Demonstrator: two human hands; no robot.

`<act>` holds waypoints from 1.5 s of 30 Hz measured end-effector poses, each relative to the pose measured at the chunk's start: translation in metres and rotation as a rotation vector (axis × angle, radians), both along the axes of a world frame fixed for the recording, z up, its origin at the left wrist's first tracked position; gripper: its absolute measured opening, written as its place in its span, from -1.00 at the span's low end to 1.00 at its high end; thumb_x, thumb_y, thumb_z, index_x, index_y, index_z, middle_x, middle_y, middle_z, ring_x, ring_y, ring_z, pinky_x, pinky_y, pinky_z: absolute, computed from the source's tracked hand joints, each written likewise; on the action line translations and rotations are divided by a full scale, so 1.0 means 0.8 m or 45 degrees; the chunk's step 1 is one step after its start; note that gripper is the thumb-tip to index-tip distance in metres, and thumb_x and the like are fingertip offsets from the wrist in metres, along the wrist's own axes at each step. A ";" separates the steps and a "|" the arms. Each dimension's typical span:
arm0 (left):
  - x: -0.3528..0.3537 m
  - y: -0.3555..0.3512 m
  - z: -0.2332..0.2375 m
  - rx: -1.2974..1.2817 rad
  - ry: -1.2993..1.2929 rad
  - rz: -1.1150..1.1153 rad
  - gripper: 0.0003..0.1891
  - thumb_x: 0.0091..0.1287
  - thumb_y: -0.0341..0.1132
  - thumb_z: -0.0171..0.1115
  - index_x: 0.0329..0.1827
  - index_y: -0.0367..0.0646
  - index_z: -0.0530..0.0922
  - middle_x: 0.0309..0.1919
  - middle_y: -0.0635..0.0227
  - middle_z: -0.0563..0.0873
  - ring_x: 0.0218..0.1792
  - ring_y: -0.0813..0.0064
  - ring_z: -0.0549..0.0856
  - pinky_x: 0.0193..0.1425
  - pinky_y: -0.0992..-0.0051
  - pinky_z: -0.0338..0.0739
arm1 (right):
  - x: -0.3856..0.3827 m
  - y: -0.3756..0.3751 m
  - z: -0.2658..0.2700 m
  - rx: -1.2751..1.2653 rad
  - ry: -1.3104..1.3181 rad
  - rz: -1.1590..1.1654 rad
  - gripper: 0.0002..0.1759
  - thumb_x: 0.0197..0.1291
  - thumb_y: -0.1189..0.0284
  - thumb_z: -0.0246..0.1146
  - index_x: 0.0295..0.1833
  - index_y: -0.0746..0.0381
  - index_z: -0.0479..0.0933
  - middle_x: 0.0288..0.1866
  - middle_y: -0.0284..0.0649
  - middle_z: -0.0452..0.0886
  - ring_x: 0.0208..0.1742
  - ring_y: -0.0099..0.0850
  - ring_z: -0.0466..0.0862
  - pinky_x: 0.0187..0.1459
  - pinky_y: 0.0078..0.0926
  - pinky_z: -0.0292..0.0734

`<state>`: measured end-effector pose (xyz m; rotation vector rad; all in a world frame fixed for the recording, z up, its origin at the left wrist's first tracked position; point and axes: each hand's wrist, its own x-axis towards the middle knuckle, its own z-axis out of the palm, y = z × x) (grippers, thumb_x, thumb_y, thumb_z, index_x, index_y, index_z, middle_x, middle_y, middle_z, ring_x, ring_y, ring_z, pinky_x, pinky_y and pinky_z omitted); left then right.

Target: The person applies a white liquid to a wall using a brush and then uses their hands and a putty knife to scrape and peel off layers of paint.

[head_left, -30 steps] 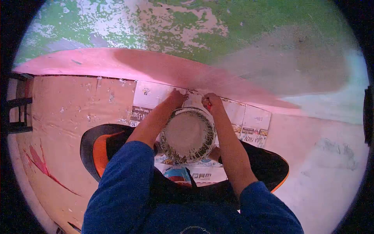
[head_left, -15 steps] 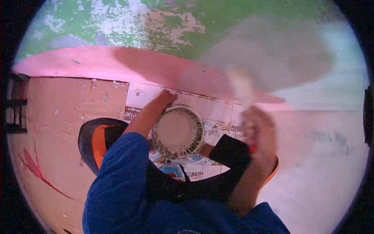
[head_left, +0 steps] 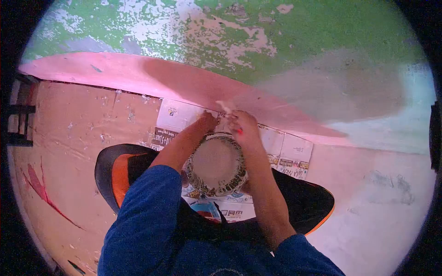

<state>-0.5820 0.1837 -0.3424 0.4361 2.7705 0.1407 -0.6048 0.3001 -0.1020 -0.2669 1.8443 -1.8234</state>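
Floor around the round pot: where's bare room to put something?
Bare floor lies left of the newspaper, below the pink ledge, and right of the right leg. Crowded at the pot, where the left hand and the right hand, gripping a small tool, meet at its far rim.

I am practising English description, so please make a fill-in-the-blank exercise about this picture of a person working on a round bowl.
1. The round bowl stands on sheets of ____.
2. The person's sleeves are ____.
3. The peeling wall above the pink band is painted ____.
4. The right hand grips a small tool whose handle is ____, while the left hand is at the bowl's far rim.

Missing words: newspaper; blue; green; red.
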 end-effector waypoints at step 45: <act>0.055 -0.081 0.433 -0.015 -0.149 0.148 -0.54 0.28 -0.01 -0.21 0.09 -0.11 0.36 0.08 0.20 0.41 0.09 0.13 0.38 0.21 0.28 0.19 | 0.207 0.150 -0.029 1.383 1.050 0.650 -0.78 0.01 0.41 0.01 -0.39 0.34 0.48 -0.42 -0.02 0.54 -0.38 -0.11 0.56 -0.27 -0.19 0.44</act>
